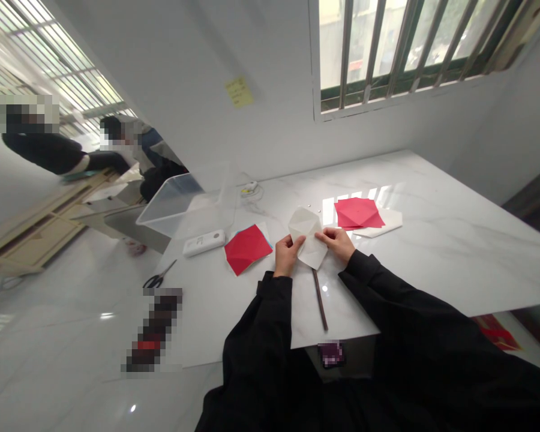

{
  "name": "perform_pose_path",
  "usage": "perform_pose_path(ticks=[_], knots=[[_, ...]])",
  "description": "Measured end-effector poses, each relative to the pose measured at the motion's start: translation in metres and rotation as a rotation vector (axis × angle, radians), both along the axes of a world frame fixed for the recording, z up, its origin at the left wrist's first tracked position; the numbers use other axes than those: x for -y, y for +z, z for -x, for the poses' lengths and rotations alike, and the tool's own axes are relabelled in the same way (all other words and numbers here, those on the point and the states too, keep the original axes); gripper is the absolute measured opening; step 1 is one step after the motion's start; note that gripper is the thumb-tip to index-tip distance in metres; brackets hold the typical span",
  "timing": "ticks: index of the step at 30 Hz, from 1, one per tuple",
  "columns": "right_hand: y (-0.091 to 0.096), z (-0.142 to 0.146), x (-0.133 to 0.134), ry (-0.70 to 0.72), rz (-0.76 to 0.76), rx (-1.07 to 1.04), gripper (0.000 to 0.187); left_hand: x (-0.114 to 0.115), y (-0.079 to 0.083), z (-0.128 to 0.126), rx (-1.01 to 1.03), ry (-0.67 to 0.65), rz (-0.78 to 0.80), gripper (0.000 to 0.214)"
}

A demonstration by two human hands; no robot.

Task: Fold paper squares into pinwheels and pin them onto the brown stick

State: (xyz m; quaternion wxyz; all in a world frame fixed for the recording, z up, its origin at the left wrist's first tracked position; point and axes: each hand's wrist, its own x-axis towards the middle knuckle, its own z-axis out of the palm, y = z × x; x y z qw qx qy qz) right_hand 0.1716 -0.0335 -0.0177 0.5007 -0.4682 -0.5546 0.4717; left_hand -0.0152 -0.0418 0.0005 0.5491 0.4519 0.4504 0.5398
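Observation:
A white paper envelope point(313, 252) with its pointed flap raised is held just above the table. My left hand point(287, 255) pinches its left edge, thumb on top. At the right edge my right hand point(338, 242) grips it the same way. A thin dark brown stick point(320, 303) lies on the table, its far end hidden under the envelope. To the left is a red folded sheet point(247, 249) over paler paper. On the right, several red envelopes point(358, 213) are stacked, partly covering a white one point(390, 222).
The white marbled table point(445, 252) meets the wall below a barred window. Left of me are a white box-shaped device point(204, 243), a clear plastic bin point(184, 204) and scissors point(158, 277). A yellow note point(239, 92) sticks to the wall. Two people sit farther left.

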Motion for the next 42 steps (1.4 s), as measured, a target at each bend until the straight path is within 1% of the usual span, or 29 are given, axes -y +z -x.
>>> perform_pose_path(ticks=[6, 13, 15, 19, 22, 27, 34, 42], knots=[[-0.002, 0.001, -0.001, -0.016, 0.005, 0.003, 0.056, 0.000, 0.001, 0.000, -0.014, -0.003, -0.010, 0.059], [-0.001, 0.002, -0.001, -0.052, 0.005, -0.005, 0.053, -0.004, -0.006, 0.004, 0.049, -0.064, 0.006, 0.059], [0.000, 0.002, 0.000, -0.055, 0.010, -0.019, 0.052, -0.003, -0.005, 0.004, 0.020, -0.047, 0.012, 0.059], [0.002, 0.003, 0.002, -0.043, 0.022, -0.023, 0.054, 0.002, 0.003, 0.002, -0.071, 0.012, 0.015, 0.057], [0.003, 0.004, 0.002, -0.044, 0.018, -0.021, 0.054, 0.004, 0.006, 0.001, -0.089, 0.034, 0.011, 0.056], [0.003, 0.003, 0.002, -0.040, 0.005, -0.006, 0.054, 0.003, 0.006, 0.000, -0.090, 0.040, 0.016, 0.056], [-0.001, 0.002, -0.001, -0.060, -0.006, 0.043, 0.055, 0.004, 0.008, -0.001, -0.111, 0.047, -0.006, 0.058], [0.003, 0.001, 0.000, -0.028, 0.008, 0.039, 0.059, 0.004, 0.008, -0.001, -0.107, 0.047, -0.006, 0.055]])
